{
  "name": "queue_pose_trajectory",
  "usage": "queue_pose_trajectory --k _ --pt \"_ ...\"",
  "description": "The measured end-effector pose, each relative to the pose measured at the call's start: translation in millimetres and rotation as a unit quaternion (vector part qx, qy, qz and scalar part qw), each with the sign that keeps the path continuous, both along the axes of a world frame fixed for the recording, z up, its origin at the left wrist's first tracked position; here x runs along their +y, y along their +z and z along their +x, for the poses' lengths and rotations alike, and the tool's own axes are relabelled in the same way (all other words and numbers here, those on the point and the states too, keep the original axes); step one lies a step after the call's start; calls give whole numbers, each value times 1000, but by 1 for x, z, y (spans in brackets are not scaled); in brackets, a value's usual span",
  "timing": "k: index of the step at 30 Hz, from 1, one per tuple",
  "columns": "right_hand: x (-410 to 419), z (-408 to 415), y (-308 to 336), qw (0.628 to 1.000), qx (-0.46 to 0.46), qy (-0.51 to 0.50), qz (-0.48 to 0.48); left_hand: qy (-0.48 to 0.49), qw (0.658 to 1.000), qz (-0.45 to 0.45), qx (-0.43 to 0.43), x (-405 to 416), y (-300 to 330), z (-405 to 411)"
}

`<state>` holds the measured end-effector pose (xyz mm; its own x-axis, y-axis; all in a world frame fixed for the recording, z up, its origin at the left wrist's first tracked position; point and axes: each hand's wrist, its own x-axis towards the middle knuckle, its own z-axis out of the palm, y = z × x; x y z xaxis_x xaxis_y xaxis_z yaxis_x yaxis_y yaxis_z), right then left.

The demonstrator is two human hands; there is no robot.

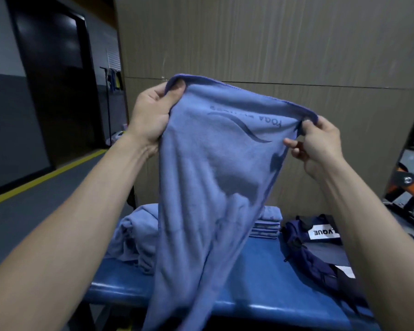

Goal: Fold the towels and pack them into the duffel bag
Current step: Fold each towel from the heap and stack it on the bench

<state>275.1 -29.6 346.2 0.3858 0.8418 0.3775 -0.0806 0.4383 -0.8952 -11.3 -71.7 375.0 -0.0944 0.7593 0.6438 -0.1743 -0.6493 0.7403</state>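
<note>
Blue towel (208,187) held up over bench (261,271), top edge pinched by left hand (151,115) and right hand (318,144). Best pull corners taut, align edges before halving. Duffel bag (320,254) near right.

Both forearms bare, raised, extended forward from near edge. Left hand (151,115) up at left, palm facing right, thumb pressed over front of towel (215,168) corner, fingers behind cloth. Right hand (318,144) at right, slightly lower, fingers curled, pinching opposite top corner.
</note>
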Motion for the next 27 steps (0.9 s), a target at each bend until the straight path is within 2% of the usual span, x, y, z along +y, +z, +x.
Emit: queue_pose_trajectory --k 1,3,6,8,10,12,15,17,19,22,27 --pt "0 0 2 1000 -3 -1 1 11 1000 5 -17 4 1 -3" --pt "1 0 1 1000 -17 2 -6 51 999 6 6 16 -3 -11" --pt "4 2 -7 999 -30 6 -25 136 981 -1 137 33 -18 -22" --pt "7 4 -10 999 -34 15 -35 202 951 -13 232 44 -30 -35" --pt "10 5 -11 997 -44 38 -48 256 923 -38 285 54 -38 -48" --pt "16 4 -9 995 -52 65 -56 244 924 -79 282 59 -41 -50" --pt "28 -1 0 993 -81 73 -48 157 962 -105 199 59 -33 -35" --pt "34 -4 9 994 -80 67 -23 136 979 -62 139 62 -22 -29" --pt "35 -7 19 996 -73 56 8 128 985 -7 115 65 -12 -29" --pt "31 -8 27 996 -60 40 46 129 982 37 131 60 -3 -33" --pt "14 -7 23 994 -62 15 87 135 983 48 114 37 -3 -38"
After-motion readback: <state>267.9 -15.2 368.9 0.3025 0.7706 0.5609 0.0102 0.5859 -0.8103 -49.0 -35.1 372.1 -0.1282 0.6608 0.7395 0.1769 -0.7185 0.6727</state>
